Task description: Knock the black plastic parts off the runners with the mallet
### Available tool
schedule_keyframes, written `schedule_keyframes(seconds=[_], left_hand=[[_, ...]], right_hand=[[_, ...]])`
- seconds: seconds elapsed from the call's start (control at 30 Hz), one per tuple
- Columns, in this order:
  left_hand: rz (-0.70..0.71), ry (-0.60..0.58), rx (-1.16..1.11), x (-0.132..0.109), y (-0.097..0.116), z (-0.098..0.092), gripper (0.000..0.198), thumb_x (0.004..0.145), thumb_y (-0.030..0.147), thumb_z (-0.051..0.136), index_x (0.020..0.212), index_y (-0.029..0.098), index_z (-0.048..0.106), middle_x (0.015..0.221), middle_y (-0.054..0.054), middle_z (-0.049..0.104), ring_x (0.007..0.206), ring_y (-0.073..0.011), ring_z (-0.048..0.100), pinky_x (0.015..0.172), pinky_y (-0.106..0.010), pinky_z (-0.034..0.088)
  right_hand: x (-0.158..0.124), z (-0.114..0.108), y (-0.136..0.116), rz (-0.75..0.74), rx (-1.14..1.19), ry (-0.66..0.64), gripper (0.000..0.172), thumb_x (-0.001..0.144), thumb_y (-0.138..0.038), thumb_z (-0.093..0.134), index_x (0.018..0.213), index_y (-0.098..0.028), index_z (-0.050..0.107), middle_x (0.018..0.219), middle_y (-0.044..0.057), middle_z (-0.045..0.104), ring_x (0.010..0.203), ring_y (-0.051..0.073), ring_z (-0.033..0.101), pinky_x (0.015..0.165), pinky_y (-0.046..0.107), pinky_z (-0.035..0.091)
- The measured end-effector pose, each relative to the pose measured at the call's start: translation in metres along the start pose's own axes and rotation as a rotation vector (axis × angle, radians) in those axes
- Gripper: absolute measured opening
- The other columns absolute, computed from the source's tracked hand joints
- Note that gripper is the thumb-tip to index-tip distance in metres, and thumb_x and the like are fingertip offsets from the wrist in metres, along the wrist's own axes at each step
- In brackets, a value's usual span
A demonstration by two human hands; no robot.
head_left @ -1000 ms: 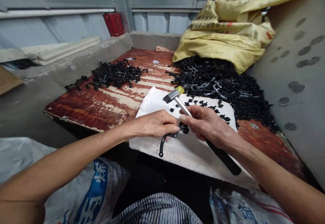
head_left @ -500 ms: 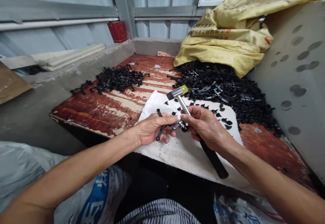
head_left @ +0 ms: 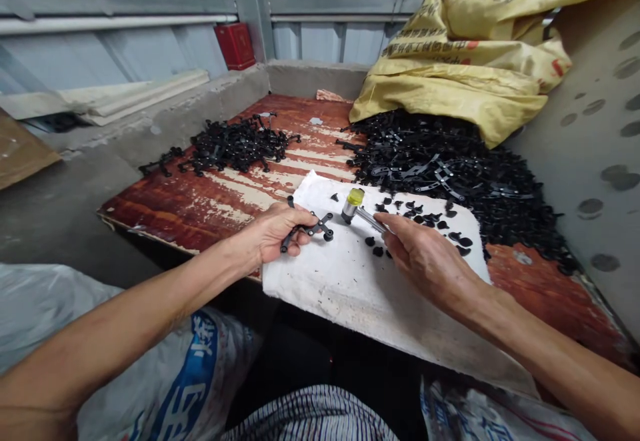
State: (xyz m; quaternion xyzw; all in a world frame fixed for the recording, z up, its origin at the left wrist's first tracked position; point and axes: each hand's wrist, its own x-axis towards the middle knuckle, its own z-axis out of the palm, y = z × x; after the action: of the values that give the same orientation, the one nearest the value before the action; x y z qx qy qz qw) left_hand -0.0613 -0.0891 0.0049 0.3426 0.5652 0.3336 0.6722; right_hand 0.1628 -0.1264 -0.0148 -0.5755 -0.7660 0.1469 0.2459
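My left hand (head_left: 273,233) is closed on a black curved metal part (head_left: 306,229) and holds it flat against the white slab (head_left: 350,281). My right hand (head_left: 425,257) grips a small hammer; its yellow-tipped head (head_left: 352,204) stands on the slab just right of the part's end. Small black pieces (head_left: 425,222) lie scattered on the slab beyond the hammer.
A big heap of black parts (head_left: 450,174) spills from a yellow sack (head_left: 465,74) at the back right. A smaller heap (head_left: 235,144) lies at the back left of the worn red board (head_left: 200,201). A grey panel (head_left: 600,134) stands on the right, printed sacks (head_left: 190,381) by my lap.
Both hands have moved from in front of me down to the slab. The left hand laid the black part on it, and the hammer head swung down beside the part.
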Motion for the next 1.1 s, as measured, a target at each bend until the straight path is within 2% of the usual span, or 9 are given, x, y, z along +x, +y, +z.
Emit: schedule_keyframes(seconds=[0.17,0.23,0.37,0.5,0.57,0.77,0.83,1.0,1.1], left_hand=[[-0.011,-0.002,0.028,0.006,0.004,0.003,0.026,0.080,-0.002,0.057,0.061,0.014,0.051,0.047,0.004,0.051,0.031,-0.0041,0.041,0.027,-0.014,0.024],[-0.018,-0.026,0.046,0.011,0.004,0.005,0.026,0.080,-0.001,0.058,0.060,0.013,0.051,0.045,0.004,0.050,0.031,-0.0033,0.039,0.027,-0.014,0.023],[-0.044,-0.056,0.084,0.020,0.005,0.011,0.029,0.082,-0.002,0.058,0.057,0.012,0.052,0.043,0.006,0.045,0.029,-0.0011,0.034,0.027,-0.013,0.018],[-0.049,-0.058,0.132,0.028,0.006,0.016,0.028,0.083,-0.001,0.058,0.057,0.010,0.055,0.051,0.000,0.058,0.029,0.0007,0.032,0.027,-0.013,0.018],[-0.038,-0.068,0.149,0.032,0.006,0.017,0.027,0.082,-0.001,0.058,0.057,0.009,0.056,0.056,-0.003,0.063,0.029,0.0012,0.031,0.027,-0.013,0.018],[-0.051,-0.056,0.192,0.035,0.008,0.020,0.029,0.082,0.000,0.058,0.054,0.008,0.056,0.054,-0.005,0.063,0.029,0.0019,0.028,0.027,-0.012,0.018],[-0.048,-0.060,0.188,0.034,0.009,0.020,0.029,0.081,0.000,0.058,0.054,0.008,0.056,0.051,-0.003,0.060,0.028,0.0018,0.027,0.027,-0.012,0.017],[-0.061,-0.059,0.162,0.033,0.009,0.019,0.030,0.079,-0.001,0.059,0.053,0.012,0.052,0.038,0.006,0.040,0.027,0.0002,0.025,0.027,-0.013,0.016],[-0.071,-0.062,0.182,0.033,0.010,0.020,0.030,0.080,-0.001,0.057,0.053,0.011,0.053,0.041,0.003,0.048,0.027,0.0013,0.025,0.027,-0.012,0.016]], right_hand=[[-0.007,-0.002,-0.003,-0.023,0.122,-0.017,0.033,0.085,-0.026,0.045,0.107,-0.015,0.067,0.064,0.004,0.062,0.052,0.016,0.052,0.049,0.028,0.039],[-0.010,-0.006,-0.002,0.085,0.308,0.013,0.032,0.085,-0.031,0.048,0.107,-0.016,0.065,0.063,0.002,0.059,0.046,0.014,0.047,0.044,0.027,0.037],[-0.018,-0.010,0.001,0.420,0.700,0.026,0.035,0.077,-0.042,0.062,0.105,-0.020,0.061,0.065,-0.003,0.058,0.036,0.008,0.036,0.032,0.022,0.028],[-0.029,-0.008,0.003,0.593,0.968,0.035,0.048,0.064,-0.048,0.077,0.100,-0.022,0.060,0.066,-0.004,0.058,0.041,0.007,0.039,0.029,0.018,0.028],[-0.034,-0.006,0.004,0.622,1.049,0.028,0.052,0.061,-0.049,0.081,0.102,-0.023,0.060,0.067,-0.004,0.058,0.042,0.007,0.039,0.029,0.016,0.028],[-0.039,-0.004,0.007,0.633,1.126,0.044,0.055,0.060,-0.048,0.083,0.103,-0.023,0.061,0.066,-0.005,0.059,0.040,0.006,0.038,0.028,0.016,0.028],[-0.039,-0.003,0.007,0.628,1.134,0.044,0.053,0.061,-0.047,0.082,0.103,-0.023,0.061,0.065,-0.005,0.058,0.040,0.006,0.038,0.028,0.016,0.028],[-0.039,-0.002,0.008,0.620,1.136,0.043,0.048,0.065,-0.045,0.080,0.103,-0.023,0.060,0.066,-0.005,0.058,0.040,0.006,0.038,0.028,0.016,0.027],[-0.040,-0.002,0.008,0.622,1.137,0.040,0.049,0.064,-0.045,0.080,0.103,-0.023,0.060,0.066,-0.004,0.059,0.040,0.006,0.038,0.028,0.016,0.026]])
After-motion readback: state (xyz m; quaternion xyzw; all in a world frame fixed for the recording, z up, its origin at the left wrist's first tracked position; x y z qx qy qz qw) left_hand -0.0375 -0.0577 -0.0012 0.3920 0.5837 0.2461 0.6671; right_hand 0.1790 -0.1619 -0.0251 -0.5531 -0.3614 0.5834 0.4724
